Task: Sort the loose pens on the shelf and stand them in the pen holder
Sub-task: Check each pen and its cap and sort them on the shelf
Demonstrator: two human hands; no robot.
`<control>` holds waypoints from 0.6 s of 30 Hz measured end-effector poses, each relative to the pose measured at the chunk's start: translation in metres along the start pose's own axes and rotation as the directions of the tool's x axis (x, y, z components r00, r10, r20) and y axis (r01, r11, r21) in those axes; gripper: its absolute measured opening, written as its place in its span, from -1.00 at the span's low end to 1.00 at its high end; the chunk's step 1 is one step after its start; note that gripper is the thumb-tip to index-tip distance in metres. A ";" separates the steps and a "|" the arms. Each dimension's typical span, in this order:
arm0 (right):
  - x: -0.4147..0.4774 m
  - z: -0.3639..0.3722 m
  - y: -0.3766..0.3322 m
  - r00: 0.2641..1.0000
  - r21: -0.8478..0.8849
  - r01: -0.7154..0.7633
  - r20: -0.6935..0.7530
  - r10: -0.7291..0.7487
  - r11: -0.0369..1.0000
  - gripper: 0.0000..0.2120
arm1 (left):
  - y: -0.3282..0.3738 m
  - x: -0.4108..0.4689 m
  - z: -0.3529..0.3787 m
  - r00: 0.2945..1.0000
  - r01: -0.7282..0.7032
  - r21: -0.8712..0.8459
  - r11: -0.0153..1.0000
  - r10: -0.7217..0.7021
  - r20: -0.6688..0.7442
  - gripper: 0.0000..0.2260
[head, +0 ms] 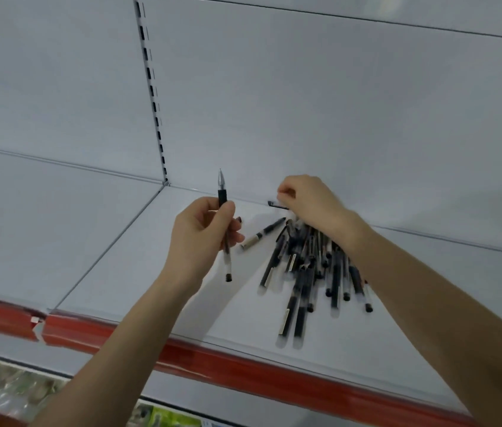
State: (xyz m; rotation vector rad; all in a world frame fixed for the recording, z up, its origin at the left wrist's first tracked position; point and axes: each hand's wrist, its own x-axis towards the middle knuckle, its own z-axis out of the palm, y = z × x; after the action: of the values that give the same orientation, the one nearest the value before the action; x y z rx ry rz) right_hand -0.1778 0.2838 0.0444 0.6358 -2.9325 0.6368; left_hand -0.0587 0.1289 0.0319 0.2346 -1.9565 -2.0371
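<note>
White shelf [151, 288], red front edge [243, 369]

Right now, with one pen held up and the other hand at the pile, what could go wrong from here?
1. The left hand grips an uncapped pen tip up; the bare tip could mark skin or the back panel.
2. The right hand, pinching a small dark piece, reaches over the pile of pens; its forearm may sweep some off the shelf's front edge.
3. No pen holder is in view, so sorted pens may get mixed back.
</note>
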 end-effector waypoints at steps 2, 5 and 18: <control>0.024 0.013 0.007 0.995 -0.141 -0.014 0.092 0.027 0.990 -0.81 | -0.002 0.000 -0.004 1.000 0.012 0.011 1.000 -0.012 -0.009 -0.88; 0.042 0.030 0.011 0.976 -0.272 -0.018 0.203 0.076 0.962 -0.85 | -0.006 0.002 -0.010 0.999 0.027 0.023 0.999 -0.027 -0.027 -0.88; 0.044 0.034 0.020 0.974 -0.339 0.070 0.227 0.009 0.938 -0.79 | -0.012 0.001 -0.010 0.998 0.053 0.051 0.997 -0.054 0.033 -0.88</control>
State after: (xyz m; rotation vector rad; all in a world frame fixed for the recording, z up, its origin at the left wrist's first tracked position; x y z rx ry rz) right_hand -0.2259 0.2691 0.0128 0.7519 -3.1172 0.0373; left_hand -0.0580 0.1190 0.0190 0.2673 -2.0453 -2.0398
